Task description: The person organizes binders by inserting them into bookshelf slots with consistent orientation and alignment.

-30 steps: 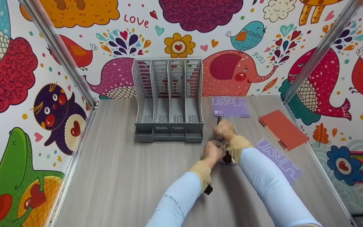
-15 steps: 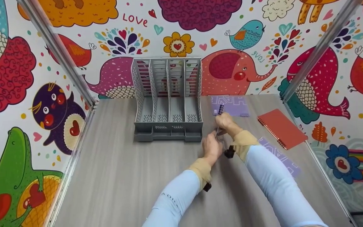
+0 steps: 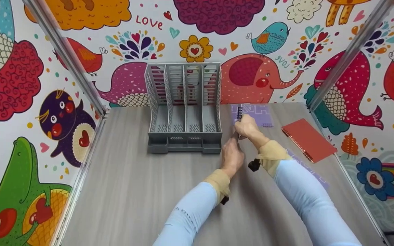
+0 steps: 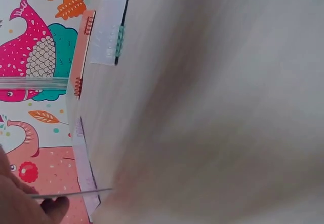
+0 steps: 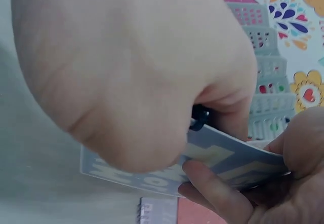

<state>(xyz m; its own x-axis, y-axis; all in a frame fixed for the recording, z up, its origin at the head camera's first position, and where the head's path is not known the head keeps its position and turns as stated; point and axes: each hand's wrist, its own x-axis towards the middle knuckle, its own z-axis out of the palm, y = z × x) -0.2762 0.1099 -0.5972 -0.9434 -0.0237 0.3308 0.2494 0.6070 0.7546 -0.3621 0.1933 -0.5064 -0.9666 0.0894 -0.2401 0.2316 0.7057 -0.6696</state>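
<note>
Both hands hold a spiral notebook (image 5: 147, 176) with pale block letters on its cover. In the head view it stands nearly edge-on, its dark coil (image 3: 239, 112) jutting past the right hand (image 3: 248, 127). That right hand grips it near the coil, as the right wrist view also shows. Lower down, the left hand (image 3: 232, 155) pinches the near part, with fingers (image 5: 217, 188) on the lettered side. The left wrist view catches the notebook as a thin edge (image 4: 86, 191). Behind the right hand lies a purple notebook (image 3: 263, 118).
A grey desk file rack (image 3: 183, 147) with upright dividers stands left of the hands, against the patterned back wall. A red spiral notebook (image 3: 309, 140) lies at the right edge. Another purple notebook (image 3: 310, 172) is partly hidden under the right sleeve.
The notebook between the hands has turned from showing its purple lettered face to nearly edge-on. Both hands have shifted slightly away from the body, and the right forearm has swung to the right.
</note>
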